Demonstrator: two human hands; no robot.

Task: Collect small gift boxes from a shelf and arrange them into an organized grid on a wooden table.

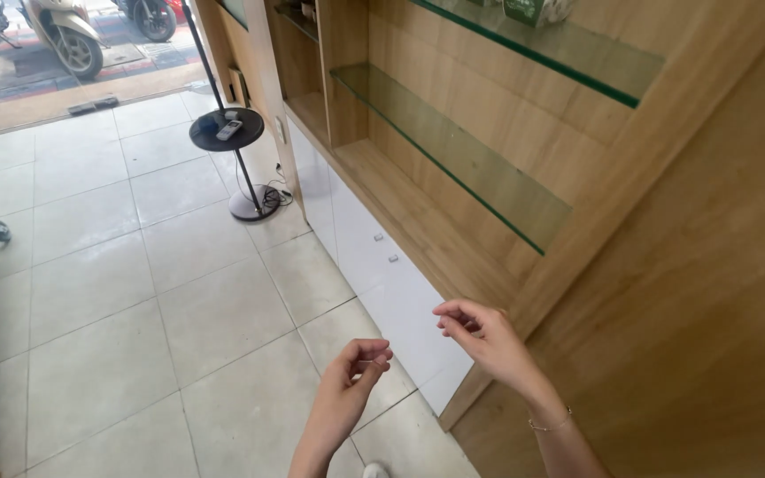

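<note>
Both hands raised empty in front of the white cabinet doors point(382, 274): left hand point(353, 376) with fingers curled loose, right hand point(484, 335) pinching at nothing I can make out, nearest the wooden shelf unit's point(418, 199) lower ledge, glass shelf point(462, 155) above bare.

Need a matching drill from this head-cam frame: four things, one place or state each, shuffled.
1 left hand
2 right hand
3 round black stand tray
4 clear glass shelf

a holds a pale remote-like device
b set in the wooden wall unit
c fingers curled, over the floor tiles
d fingers curled, before the white cabinet door

Pairs: 1-c, 2-d, 3-a, 4-b
</note>
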